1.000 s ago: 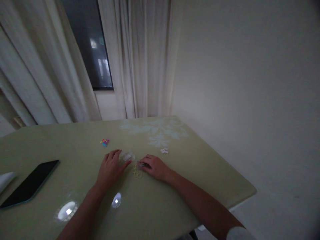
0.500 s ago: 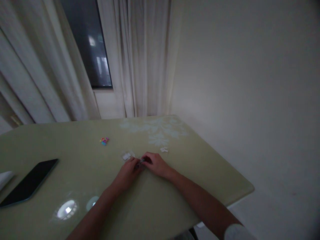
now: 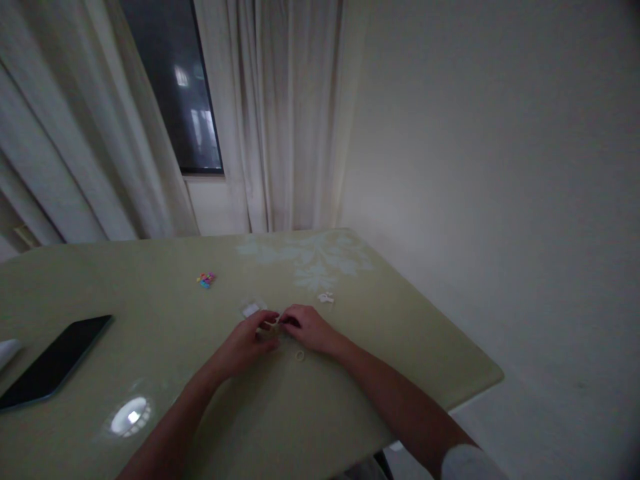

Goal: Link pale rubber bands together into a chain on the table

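Note:
My left hand [image 3: 250, 341] and my right hand [image 3: 307, 328] meet fingertip to fingertip on the pale green table [image 3: 150, 373]. Both hands are pinched on small pale loops [image 3: 273, 325] between them, too dim to name surely. One small pale ring [image 3: 299, 355] lies loose on the table just below my right hand. A small clear packet [image 3: 251, 309] lies just beyond my left hand's fingers.
A dark phone [image 3: 53, 363] lies at the left. A small multicoloured heap [image 3: 205, 279] sits farther back, and a small white piece [image 3: 326, 297] beyond my right hand. Curtains [image 3: 280, 113], a dark window and a wall stand behind. The table's right edge [image 3: 480, 387] is close.
My left hand has moved right from the clear packet to meet my right hand. The pale loops left the table surface, and one ring now lies alone below my right hand.

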### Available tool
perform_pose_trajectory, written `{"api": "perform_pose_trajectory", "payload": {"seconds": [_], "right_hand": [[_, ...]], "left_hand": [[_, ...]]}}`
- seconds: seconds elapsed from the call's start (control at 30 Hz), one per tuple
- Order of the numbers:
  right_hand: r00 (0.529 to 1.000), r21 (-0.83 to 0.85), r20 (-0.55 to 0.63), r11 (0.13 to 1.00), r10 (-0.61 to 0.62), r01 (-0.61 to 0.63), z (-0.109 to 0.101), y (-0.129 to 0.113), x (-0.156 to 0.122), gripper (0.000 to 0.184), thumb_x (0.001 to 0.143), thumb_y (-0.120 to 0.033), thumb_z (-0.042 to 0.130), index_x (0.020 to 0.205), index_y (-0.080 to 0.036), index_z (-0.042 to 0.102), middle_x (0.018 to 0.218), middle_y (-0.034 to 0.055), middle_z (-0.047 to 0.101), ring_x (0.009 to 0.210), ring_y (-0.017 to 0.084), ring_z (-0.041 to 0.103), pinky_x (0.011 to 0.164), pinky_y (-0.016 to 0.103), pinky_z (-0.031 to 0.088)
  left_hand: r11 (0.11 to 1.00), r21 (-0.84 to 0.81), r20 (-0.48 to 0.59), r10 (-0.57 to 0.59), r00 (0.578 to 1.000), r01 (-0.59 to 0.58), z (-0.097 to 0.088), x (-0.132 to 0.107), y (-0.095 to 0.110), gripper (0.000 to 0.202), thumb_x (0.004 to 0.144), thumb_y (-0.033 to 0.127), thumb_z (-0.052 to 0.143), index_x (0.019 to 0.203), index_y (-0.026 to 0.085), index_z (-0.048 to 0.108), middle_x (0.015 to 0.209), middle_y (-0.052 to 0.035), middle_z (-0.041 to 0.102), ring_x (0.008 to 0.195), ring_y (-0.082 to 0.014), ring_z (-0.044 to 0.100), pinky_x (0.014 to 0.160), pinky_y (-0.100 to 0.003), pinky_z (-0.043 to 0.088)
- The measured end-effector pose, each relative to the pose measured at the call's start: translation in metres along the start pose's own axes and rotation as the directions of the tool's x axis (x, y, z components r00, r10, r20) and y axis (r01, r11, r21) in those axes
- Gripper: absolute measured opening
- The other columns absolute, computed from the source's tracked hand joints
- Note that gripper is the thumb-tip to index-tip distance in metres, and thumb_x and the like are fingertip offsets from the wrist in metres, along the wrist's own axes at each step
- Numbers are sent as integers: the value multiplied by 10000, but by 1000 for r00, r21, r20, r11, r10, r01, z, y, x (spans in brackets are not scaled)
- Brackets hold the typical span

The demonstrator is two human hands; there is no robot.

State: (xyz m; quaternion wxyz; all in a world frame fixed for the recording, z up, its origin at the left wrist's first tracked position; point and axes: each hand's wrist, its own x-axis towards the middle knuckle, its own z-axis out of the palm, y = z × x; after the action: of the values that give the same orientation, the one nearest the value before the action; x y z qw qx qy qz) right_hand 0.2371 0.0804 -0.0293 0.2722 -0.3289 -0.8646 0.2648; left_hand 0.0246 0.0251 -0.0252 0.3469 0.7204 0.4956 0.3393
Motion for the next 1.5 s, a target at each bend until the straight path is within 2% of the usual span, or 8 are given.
{"api": "perform_pose_trajectory", "payload": {"seconds": [0.13,0.33,0.63,0.77,0.97,1.2,1.4,1.5], "right_hand": [[998,64,5,996,65,-65,-13,3,-3,131,943,-226,709,1048,-173,766,922,41,710,827,165,652,787,271,496],[982,-31,181,998,59,-54,-33,10,-14,803,627,-390,978,1342,-196,669,1199,94,608,1045,232,613,911,327,519],[996,-102,23,992,82,-79,-6,2,2,96,913,-140,734,999,-157,772,960,65,689,939,190,640,895,301,483],[996,-14,55,998,66,-66,-27,3,-6,117,927,-181,727,1033,-168,776,965,54,692,864,169,642,839,285,496],[979,-43,179,995,95,-89,-37,10,-17,809,636,-398,975,1356,-205,661,1244,97,591,1091,241,603,983,359,494],[997,-88,62,995,43,-38,-1,2,-3,156,863,-174,787,1014,-155,756,966,56,655,903,183,617,848,287,480],[992,97,89,990,93,-102,-15,2,-6,99,907,-208,738,999,-174,755,890,25,699,809,160,643,763,263,485],[980,59,155,990,121,-132,-31,6,-12,292,849,-303,816,1104,-174,757,996,57,694,843,182,648,788,296,513]], "left_hand": [[984,178,-8,-20,1000,21,-3,-5,-4,667,702,293,799,1339,186,631,1326,-162,656,1098,-314,688,947,-457,573],[955,288,-29,80,996,-68,18,8,-6,576,796,298,760,1355,212,648,1415,-156,638,1322,-342,578,1150,-480,435],[959,273,-71,103,992,-80,17,17,-4,270,927,262,506,1001,181,753,970,-116,724,919,-256,679,864,-382,539],[992,125,-39,38,999,-32,0,7,-4,307,945,351,491,1068,207,733,1026,-98,753,956,-256,698,855,-377,559],[981,194,139,-43,989,16,-19,-10,-2,760,638,278,842,1369,241,639,1388,-122,633,1280,-337,584,1093,-445,474],[979,201,50,35,998,-44,14,5,3,225,874,281,601,1013,187,751,953,-80,711,874,-235,667,816,-338,521],[981,178,-73,87,994,-73,14,9,5,216,902,274,534,932,192,732,926,-80,715,873,-234,678,813,-344,529],[989,142,-27,42,999,-38,-1,4,0,260,916,292,492,977,198,727,941,-83,735,886,-236,694,820,-352,547]]}}
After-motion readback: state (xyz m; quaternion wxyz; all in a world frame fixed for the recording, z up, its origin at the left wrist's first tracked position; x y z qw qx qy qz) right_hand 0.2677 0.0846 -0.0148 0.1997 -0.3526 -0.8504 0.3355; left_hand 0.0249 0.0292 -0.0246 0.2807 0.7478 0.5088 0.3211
